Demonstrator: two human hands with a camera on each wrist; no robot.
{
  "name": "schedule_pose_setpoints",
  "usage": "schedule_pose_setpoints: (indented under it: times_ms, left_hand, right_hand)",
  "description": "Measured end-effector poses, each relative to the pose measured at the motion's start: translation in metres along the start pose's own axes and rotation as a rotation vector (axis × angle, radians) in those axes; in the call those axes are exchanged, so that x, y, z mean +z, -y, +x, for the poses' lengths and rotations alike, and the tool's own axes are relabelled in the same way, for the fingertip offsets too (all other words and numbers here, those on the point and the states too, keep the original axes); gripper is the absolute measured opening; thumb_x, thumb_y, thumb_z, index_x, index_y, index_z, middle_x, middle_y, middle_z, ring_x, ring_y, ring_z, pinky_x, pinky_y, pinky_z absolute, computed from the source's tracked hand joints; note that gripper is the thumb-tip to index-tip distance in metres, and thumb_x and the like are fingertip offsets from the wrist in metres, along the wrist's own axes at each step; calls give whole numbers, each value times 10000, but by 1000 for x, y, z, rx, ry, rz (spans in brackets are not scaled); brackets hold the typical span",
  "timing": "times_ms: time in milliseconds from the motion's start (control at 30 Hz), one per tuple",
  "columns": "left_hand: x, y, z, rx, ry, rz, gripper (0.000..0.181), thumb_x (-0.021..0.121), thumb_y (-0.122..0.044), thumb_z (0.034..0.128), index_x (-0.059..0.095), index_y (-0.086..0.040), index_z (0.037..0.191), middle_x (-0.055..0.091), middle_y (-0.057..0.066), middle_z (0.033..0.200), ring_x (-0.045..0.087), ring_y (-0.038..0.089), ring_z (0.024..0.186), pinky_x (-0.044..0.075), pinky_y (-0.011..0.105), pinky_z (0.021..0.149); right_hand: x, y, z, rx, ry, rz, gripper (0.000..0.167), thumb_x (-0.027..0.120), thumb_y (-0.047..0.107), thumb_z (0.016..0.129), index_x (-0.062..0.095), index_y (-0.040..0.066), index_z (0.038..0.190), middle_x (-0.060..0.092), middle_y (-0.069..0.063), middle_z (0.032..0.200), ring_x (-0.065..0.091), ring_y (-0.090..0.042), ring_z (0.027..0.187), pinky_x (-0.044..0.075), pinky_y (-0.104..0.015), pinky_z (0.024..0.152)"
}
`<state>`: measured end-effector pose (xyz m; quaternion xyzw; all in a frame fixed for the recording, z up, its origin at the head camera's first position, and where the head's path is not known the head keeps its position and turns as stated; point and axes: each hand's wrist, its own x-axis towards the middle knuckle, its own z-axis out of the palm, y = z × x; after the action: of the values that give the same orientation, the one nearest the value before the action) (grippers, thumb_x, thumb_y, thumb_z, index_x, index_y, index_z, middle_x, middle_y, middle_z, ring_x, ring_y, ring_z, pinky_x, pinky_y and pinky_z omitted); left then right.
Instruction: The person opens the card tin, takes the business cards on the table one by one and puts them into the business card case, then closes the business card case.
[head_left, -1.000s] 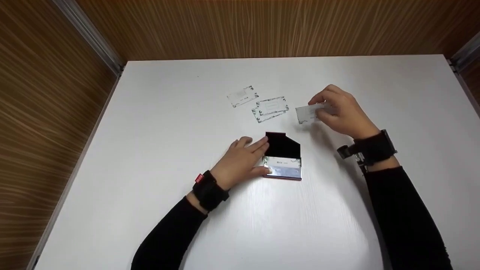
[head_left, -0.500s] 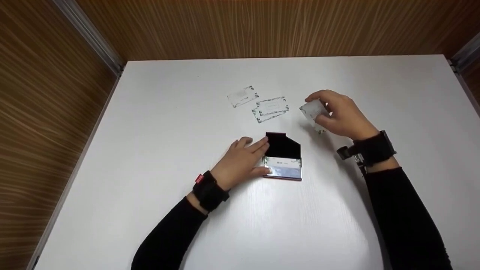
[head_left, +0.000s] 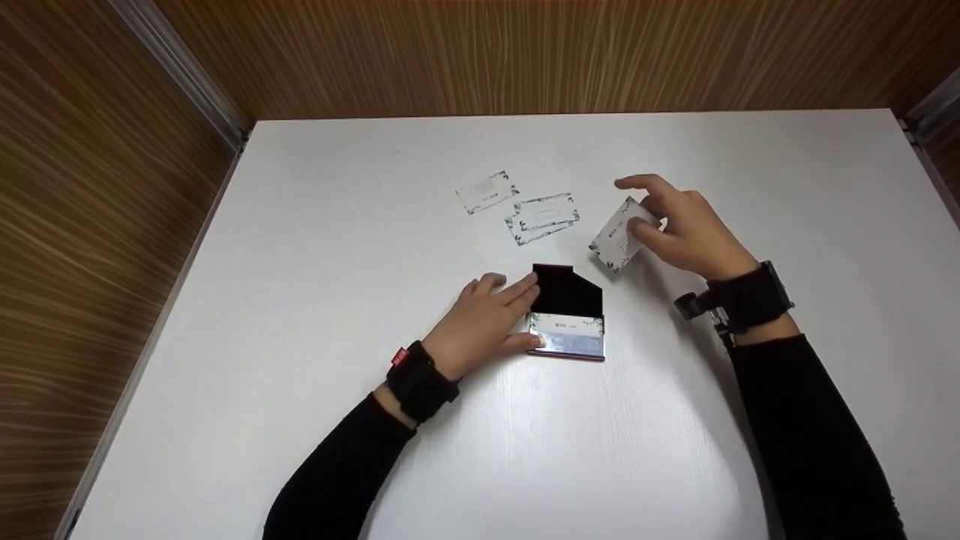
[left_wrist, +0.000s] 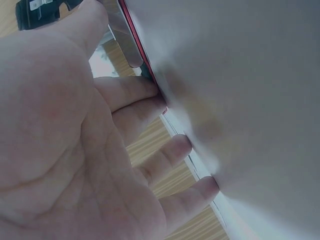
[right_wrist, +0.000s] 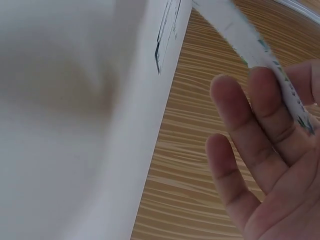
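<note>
In the head view, my left hand [head_left: 480,326] lies at the left side of an open card case [head_left: 566,294] with a black inner lid. Its thumb rests on the case's shiny front, and two fingers touch the lid's left edge. The left wrist view shows these fingers nearly straight against the case's red edge [left_wrist: 135,32]. A business card with a leafy border [head_left: 571,324] sits in the case. To the right, my right hand [head_left: 686,229] pinches another business card [head_left: 615,238], tilted above the table; its index finger stretches out past the card.
Beyond the case, two overlapping cards [head_left: 546,212] lie on the white table [head_left: 337,247]. A single card [head_left: 487,193] lies to their left. Wood-grain panels [head_left: 525,56] rise behind the table and at the left.
The card in my right hand has turned from lying sideways to a slant, now with its printed face towards the camera. My left hand and the case have stayed put.
</note>
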<state>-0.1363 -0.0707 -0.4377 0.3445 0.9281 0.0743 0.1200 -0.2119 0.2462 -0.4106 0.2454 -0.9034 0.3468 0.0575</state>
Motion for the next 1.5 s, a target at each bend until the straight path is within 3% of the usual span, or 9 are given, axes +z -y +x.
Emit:
schedule_pose_setpoints:
  times_ms: [100,233,400,500,700,933,1067,1233,1500]
  left_hand:
    - [0,0,0,3,-1,3,794,483,-621,959,308,-155,1577,206,-43,1662,311,324,1431,296,543,1163]
    - [-1,0,-1,4,1,-3,794,484,-621,959,308,-154,1576,206,-42,1662,309,326,1433,289,544,1166]
    - [-1,-1,-1,-1,10,-7,793,480,-622,961,300,-159,1579,196,-48,1664,298,325,1441,280,541,1173]
    - [0,0,-1,-1,8,-5,794,472,-628,961,302,-159,1579,199,-48,1664,299,318,1440,279,530,1174]
    - [1,0,0,-1,0,-4,796,467,-637,959,306,-162,1577,208,-46,1660,298,319,1442,275,525,1176]
    - [0,0,0,-5,5,7,819,455,-656,950,291,-159,1581,199,-51,1662,288,316,1448,273,521,1177]
    - [0,0,0,-7,7,11,820,453,-659,949,310,-149,1575,204,-49,1662,289,314,1443,277,519,1175]
    - [0,0,0,-8,15,14,739,461,-648,953,483,-134,1483,207,-38,1662,292,317,1443,286,526,1171]
    - [0,0,0,-4,9,39,649,476,-641,951,611,-130,1328,226,-33,1657,306,321,1438,300,517,1165]
  right_hand:
    - [0,1,0,-4,12,-1,421,609,32,913,620,208,1295,718,19,778,479,-128,524,371,-233,483]
    - [2,4,1,9,19,50,189,644,29,887,618,140,1038,755,3,858,560,-148,614,406,-214,529]
    - [4,23,0,18,102,190,118,668,-6,877,586,75,899,663,-46,725,506,-101,583,407,-205,522]
    - [7,29,-1,15,171,235,105,696,2,879,612,65,884,594,-57,667,482,-85,573,405,-208,511]
    - [12,30,0,-27,290,242,129,725,50,880,627,134,874,655,2,733,575,-142,619,481,-240,549]
    - [15,36,0,21,431,276,142,720,47,874,619,146,886,683,-17,808,688,-289,640,489,-260,523]
    - [21,37,0,30,503,288,143,723,53,874,624,155,886,666,-9,805,671,-249,612,485,-252,519]
    - [31,37,0,12,556,263,153,742,64,865,632,170,869,649,20,795,617,-129,578,494,-257,522]
    - [38,36,0,26,582,235,177,742,54,844,622,184,842,656,23,817,649,-145,629,511,-275,540]
